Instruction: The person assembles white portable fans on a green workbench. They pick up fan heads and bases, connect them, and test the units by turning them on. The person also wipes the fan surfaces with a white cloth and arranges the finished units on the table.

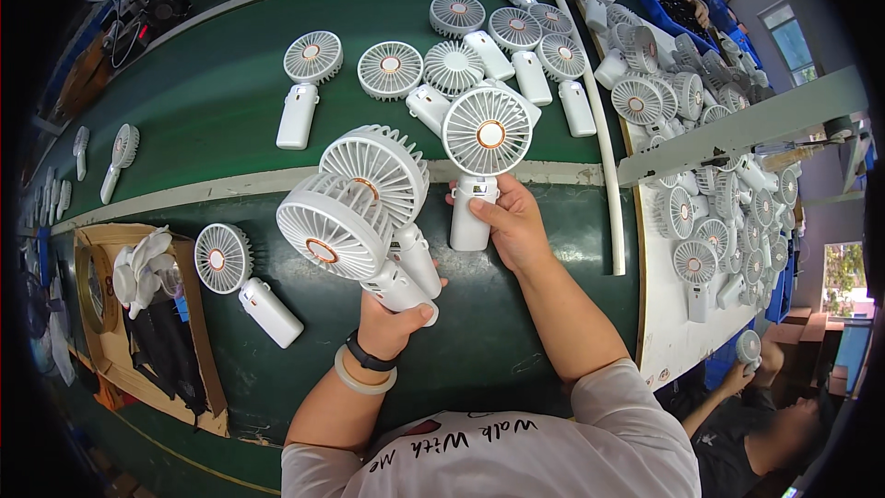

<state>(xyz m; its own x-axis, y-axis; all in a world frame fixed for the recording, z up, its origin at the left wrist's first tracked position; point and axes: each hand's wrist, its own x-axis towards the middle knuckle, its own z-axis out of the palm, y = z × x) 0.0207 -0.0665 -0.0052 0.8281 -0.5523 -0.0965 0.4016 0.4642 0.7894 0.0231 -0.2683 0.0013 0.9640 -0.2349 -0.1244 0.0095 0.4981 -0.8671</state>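
My left hand (387, 325) is closed round the handles of two white handheld fans, a front one (334, 229) and a rear one (376, 171), their round heads overlapping and tilted up to the left. In my right hand (516, 229) is another white handheld fan (487, 132), upright, with an orange ring at its hub. My thumb presses on its handle just under the head. A single fan (269, 311) lies left of my left hand. Beyond my hands, several more fans, among them one at the left (297, 116), lie on the green belt (212, 115).
A white tube (604, 157) edges the work surface on the right. Past it, a white table (659, 332) carries a heap of fans. An open cardboard box (207, 378) with a black bag stands at left. One co-worker (737, 438) holds a fan; another works by a blue bin (659, 9).
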